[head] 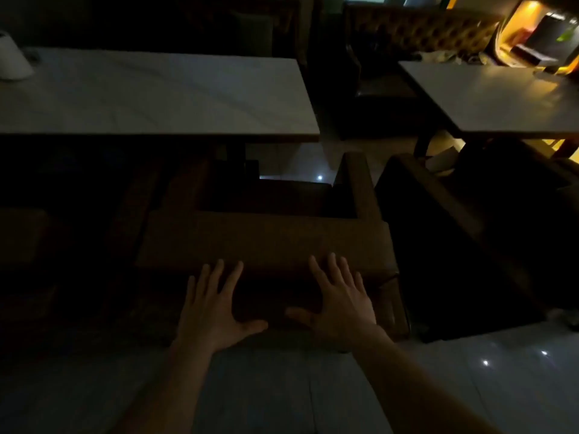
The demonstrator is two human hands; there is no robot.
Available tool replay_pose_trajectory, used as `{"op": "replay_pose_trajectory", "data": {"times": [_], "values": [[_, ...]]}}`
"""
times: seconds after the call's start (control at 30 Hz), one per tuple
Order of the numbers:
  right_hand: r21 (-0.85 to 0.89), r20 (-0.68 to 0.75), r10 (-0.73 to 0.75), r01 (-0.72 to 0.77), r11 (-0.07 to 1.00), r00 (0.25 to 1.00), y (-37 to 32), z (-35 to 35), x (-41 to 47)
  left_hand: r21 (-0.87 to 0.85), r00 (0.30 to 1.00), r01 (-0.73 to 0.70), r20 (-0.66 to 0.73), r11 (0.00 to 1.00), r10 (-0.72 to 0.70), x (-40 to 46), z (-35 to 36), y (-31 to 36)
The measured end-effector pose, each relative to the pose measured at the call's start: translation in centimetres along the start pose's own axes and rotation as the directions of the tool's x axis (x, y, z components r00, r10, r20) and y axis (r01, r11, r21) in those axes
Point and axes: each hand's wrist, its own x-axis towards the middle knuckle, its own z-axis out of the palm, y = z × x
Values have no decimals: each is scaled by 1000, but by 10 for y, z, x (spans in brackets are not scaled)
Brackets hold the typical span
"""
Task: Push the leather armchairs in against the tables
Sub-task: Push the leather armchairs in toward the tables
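Observation:
A brown leather armchair [266,239] stands in front of me in dim light, its back toward me and its seat facing a pale marble-topped table [150,95]. The tip of its right armrest sits short of the table's near edge, and floor shows between them. My left hand [213,308] lies flat with fingers spread on the back of the chair. My right hand [338,302] rests the same way beside it. A second, darker armchair [454,239] stands to the right, angled toward another pale table [501,98].
A white rounded object [12,57] sits on the left table's far left corner. A tufted bench [423,32] runs behind the right table, with clutter at a lit counter [539,42]. A dark seat [22,242] shows at far left. Glossy floor tiles [470,386] lie around me.

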Motion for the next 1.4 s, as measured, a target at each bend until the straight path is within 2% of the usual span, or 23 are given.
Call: {"op": "replay_pose_trajectory", "data": {"times": [0.1, 0.27, 0.57, 0.7, 0.83, 1.07, 1.2, 1.4], "values": [[-7, 4, -17, 17, 1000, 1000, -1, 22, -5, 20, 1000, 3, 2, 1000, -3, -5, 23, -2], [11, -134, -32, 34, 999, 990, 3, 56, -9, 40, 1000, -6, 7, 999, 5, -5, 61, -6], [-13, -242, -48, 46, 999, 969, 4, 91, -8, 67, 997, -56, -48, 996, 59, 11, 89, -12], [-6, -169, -9, 8, 1000, 986, 8, 111, -7, 49, 990, -73, -119, 996, 78, 19, 95, -14], [-19, -83, 35, -36, 999, 996, 15, 116, 3, 69, 990, -78, -114, 995, 85, 29, 102, -19], [-5, -23, 74, -74, 997, 997, 19, 123, 19, 74, 982, -105, -152, 992, 115, 37, 113, -30], [-14, -39, 85, -86, 996, 996, 19, 131, 21, 55, 966, -112, -229, 992, 122, 37, 113, -34], [-67, -44, 99, -101, 993, 994, 17, 129, 22, -1, 959, -90, -272, 996, 86, 41, 117, -36]]}}
